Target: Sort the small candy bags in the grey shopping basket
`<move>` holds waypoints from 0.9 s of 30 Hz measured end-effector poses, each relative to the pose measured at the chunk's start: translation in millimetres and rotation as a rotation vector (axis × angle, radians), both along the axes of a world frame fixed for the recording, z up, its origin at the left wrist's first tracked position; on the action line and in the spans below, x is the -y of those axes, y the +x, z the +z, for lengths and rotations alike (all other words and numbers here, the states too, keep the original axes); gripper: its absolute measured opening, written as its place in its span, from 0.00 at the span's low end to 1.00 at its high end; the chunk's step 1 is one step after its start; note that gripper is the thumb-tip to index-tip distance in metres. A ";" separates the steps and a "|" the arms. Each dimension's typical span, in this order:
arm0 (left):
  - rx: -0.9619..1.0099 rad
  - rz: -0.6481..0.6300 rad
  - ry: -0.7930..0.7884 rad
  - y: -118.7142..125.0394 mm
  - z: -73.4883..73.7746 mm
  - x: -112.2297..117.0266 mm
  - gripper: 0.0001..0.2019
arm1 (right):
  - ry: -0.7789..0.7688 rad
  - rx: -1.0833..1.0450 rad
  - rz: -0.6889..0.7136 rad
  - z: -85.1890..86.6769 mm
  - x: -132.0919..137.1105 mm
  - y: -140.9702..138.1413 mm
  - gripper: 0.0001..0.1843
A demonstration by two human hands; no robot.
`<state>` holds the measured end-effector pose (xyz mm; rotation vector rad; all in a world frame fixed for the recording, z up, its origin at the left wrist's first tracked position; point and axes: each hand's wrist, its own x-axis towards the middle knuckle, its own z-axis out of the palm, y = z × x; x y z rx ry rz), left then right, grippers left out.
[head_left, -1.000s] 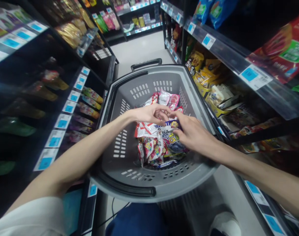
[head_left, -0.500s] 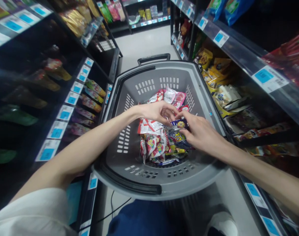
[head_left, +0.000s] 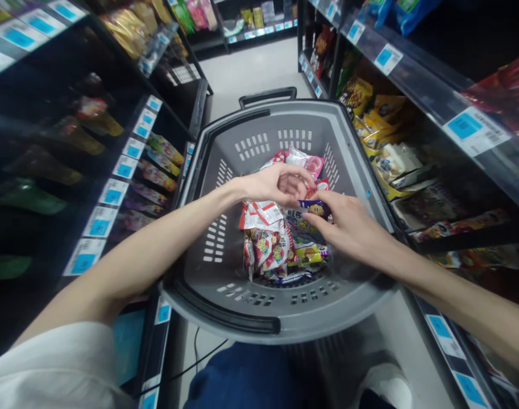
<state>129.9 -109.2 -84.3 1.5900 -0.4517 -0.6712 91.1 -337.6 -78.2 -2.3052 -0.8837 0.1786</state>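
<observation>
In the head view, my right hand [head_left: 348,222] pinches a dark blue candy packet [head_left: 314,208] by its upper right edge, thumb in front and fingers behind. My left hand [head_left: 278,183] is just left of it over the pile, fingers loosely curved and apart from the thumb. Its thumb tip comes close to the packet's left corner; whether they touch I cannot tell. Below lie red-and-white candy packets [head_left: 270,250] and a yellow packet [head_left: 308,254]. A pink packet [head_left: 314,167] rests behind the hands. All are inside a grey shopping basket [head_left: 327,326].
Dark shelves with price tags [head_left: 99,227] flank the basket on the left. On the right, a shelf holds yellow snack bags [head_left: 372,133]. Pale aisle floor [head_left: 254,65] runs ahead. A black cable [head_left: 199,362] crosses the floor near my legs.
The blue packet has tilted and shifted slightly right in my right hand. The left hand's fingers have loosened and lifted a little. The view has shifted slightly.
</observation>
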 end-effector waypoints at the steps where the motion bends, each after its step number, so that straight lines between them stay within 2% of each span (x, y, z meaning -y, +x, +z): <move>1: -0.003 0.041 -0.041 0.3 1.0 0.6 0.22 | 0.029 -0.018 -0.025 1.4 -0.8 1.2 0.07; 5: -0.013 0.138 -0.183 0.8 0.3 3.1 0.23 | 0.224 -0.042 -0.170 1.7 -1.3 7.0 0.04; 8: 0.064 0.230 -0.208 0.9 -3.1 4.9 0.19 | 0.340 -0.052 -0.255 -2.1 0.0 10.3 0.06; 11: 0.139 0.303 -0.201 2.0 -6.8 6.1 0.18 | 0.402 -0.073 -0.273 -4.6 0.3 11.2 0.07; 15: 0.159 0.277 -0.162 5.1 -10.4 5.2 0.21 | 0.419 -0.112 -0.242 -4.2 -0.6 10.9 0.06; 19: 0.224 0.260 -0.086 7.4 -11.3 2.4 0.17 | 0.407 -0.125 -0.234 -2.4 -1.1 10.6 0.07; 27: 0.232 0.246 -0.021 5.3 -7.4 3.2 0.17 | 0.419 -0.146 -0.243 -2.7 -0.8 11.1 0.06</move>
